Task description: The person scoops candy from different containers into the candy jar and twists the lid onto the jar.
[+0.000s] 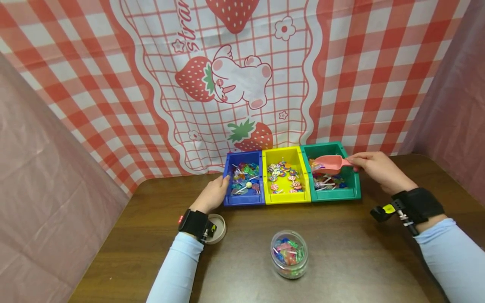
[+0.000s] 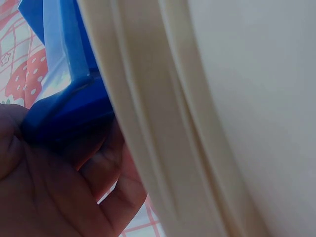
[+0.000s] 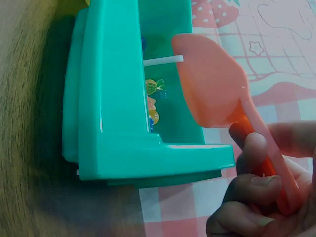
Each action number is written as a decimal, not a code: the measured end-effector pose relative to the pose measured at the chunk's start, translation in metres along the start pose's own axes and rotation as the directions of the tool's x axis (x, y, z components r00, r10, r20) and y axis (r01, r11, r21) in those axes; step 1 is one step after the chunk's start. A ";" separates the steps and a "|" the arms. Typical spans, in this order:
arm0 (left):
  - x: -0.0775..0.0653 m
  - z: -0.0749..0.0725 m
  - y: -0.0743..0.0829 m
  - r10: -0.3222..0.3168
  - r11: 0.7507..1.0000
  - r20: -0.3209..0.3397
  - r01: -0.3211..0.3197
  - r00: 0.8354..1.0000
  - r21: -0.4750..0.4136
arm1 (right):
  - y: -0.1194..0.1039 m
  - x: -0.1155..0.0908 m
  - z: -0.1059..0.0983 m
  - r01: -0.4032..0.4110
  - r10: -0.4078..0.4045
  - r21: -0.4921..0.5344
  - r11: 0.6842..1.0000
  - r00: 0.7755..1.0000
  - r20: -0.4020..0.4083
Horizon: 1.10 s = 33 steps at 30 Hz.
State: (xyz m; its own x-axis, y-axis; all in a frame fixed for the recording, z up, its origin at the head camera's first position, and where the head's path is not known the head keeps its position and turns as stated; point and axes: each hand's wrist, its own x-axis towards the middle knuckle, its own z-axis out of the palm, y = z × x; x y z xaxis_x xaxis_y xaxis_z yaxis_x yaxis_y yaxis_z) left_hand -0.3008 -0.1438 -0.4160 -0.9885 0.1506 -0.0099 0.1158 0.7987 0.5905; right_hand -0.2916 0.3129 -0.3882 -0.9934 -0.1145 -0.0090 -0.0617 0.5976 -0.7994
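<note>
My right hand (image 1: 373, 168) grips the handle of a pink scoop (image 1: 329, 163), whose bowl is over the green bin (image 1: 354, 191). Small colourful pieces show at the scoop's front. In the right wrist view, fingers (image 3: 254, 187) curl round the handle, and a white stick touches or overlaps the scoop's edge. My left hand (image 1: 212, 193) holds the left side of the blue bin (image 1: 244, 201), thumb and fingers about its corner in the left wrist view. Candies and lollipops lie in the blue bin, the yellow bin (image 1: 282, 198) and the green one.
A clear jar (image 1: 289, 271) with colourful candies stands open near the table's front. Beside my left wrist lies a round pale lid (image 1: 221, 235), partly hidden by the wrist strap. A strawberry-print cloth (image 1: 242, 71) hangs behind the bins.
</note>
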 end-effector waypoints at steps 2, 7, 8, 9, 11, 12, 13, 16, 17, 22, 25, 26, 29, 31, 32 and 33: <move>0.000 0.000 0.000 -0.003 1.000 -0.001 0.003 1.000 -0.005 | 0.002 0.001 -0.001 -0.003 0.005 0.047 0.999 0.999 -0.043; 0.000 0.000 0.000 0.002 1.000 0.000 -0.002 1.000 -0.006 | 0.004 0.000 -0.004 0.021 0.010 0.275 0.961 0.993 -0.114; 0.000 0.000 0.000 0.003 1.000 0.000 -0.003 1.000 -0.006 | 0.004 0.000 -0.006 0.033 0.005 0.339 0.940 0.994 -0.109; 0.000 0.000 0.000 0.004 1.000 0.000 -0.004 1.000 -0.007 | 0.005 -0.001 -0.006 0.042 -0.001 0.408 0.912 0.995 -0.100; 0.000 0.000 0.000 0.004 1.000 0.001 -0.004 1.000 -0.007 | 0.005 -0.002 -0.007 0.056 -0.019 0.542 0.839 0.997 -0.074; 0.000 0.000 0.000 0.004 1.000 0.003 -0.004 1.000 -0.008 | 0.004 -0.003 -0.007 0.059 -0.029 0.593 0.803 0.998 -0.060; 0.001 0.000 0.000 0.002 1.000 0.004 -0.002 1.000 -0.008 | 0.003 -0.003 -0.007 0.062 -0.040 0.633 0.772 0.998 -0.049; 0.001 0.000 -0.001 -0.003 1.000 0.006 0.003 1.000 -0.009 | 0.001 -0.004 -0.006 0.066 -0.066 0.696 0.715 0.997 -0.026; 0.001 0.000 -0.001 -0.003 1.000 0.006 0.003 1.000 -0.009 | 0.000 -0.004 -0.005 0.067 -0.071 0.701 0.710 0.997 -0.023; 0.000 -0.001 0.000 -0.004 1.000 0.002 0.004 1.000 -0.009 | -0.007 -0.005 -0.003 0.047 -0.039 0.623 0.781 0.999 -0.027; 0.000 0.000 0.001 0.000 1.000 0.003 0.000 1.000 -0.006 | -0.011 -0.005 -0.002 0.032 -0.023 0.549 0.835 0.999 -0.022; 0.000 0.000 0.001 0.000 1.000 0.003 0.000 1.000 -0.005 | -0.012 -0.006 -0.002 0.029 -0.024 0.529 0.848 1.000 -0.017; 0.001 0.000 0.001 0.000 1.000 0.003 0.000 1.000 -0.005 | -0.016 -0.007 -0.002 0.039 -0.042 0.444 0.895 0.999 -0.002; 0.001 0.000 0.000 0.000 1.000 0.002 0.000 1.000 -0.007 | -0.019 -0.008 -0.001 0.051 -0.063 0.393 0.918 0.998 0.017; 0.000 0.000 0.000 0.001 1.000 0.000 -0.001 1.000 -0.005 | -0.021 -0.008 0.000 0.057 -0.070 0.372 0.926 0.997 0.022; 0.000 0.000 0.000 0.001 1.000 -0.003 -0.001 1.000 -0.002 | -0.023 -0.009 0.001 0.061 -0.078 0.358 0.932 0.996 0.034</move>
State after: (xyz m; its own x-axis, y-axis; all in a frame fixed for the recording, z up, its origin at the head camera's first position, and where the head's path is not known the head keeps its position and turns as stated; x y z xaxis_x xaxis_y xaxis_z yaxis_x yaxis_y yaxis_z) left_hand -0.3009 -0.1436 -0.4157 -0.9886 0.1502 -0.0070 0.1169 0.7971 0.5925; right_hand -0.2816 0.2989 -0.3704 -0.9817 -0.1876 0.0332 -0.0832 0.2654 -0.9605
